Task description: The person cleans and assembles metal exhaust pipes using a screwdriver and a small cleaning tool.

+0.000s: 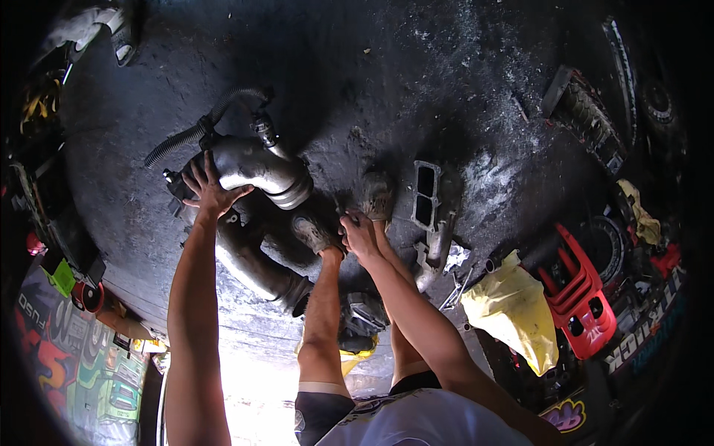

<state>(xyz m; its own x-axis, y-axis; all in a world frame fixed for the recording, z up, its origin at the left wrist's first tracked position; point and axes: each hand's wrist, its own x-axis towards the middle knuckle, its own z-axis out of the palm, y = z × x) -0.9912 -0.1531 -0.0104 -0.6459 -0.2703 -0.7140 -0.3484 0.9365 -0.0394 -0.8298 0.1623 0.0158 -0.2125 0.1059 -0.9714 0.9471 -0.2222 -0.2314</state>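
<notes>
My left hand (213,189), fingers spread, rests on a metal elbow pipe assembly (260,167) with a dark bracket and a ribbed black hose (171,147). A second curved metal pipe (256,271) lies beneath it. My right hand (355,232) is closed on a thin dark tool (338,203), partly hidden by the fingers, near my shoes (316,232). Right of my feet lie a rectangular two-opening flanged part (425,195) and another metal tube (445,227).
Along the right are a yellow sheet (506,312), a red plastic chair (580,297), loose tools (454,297) and a long engine part (584,119). At left are dark parts (52,215) and a painted surface (82,364). The dark floor (357,74) surrounds the pipes.
</notes>
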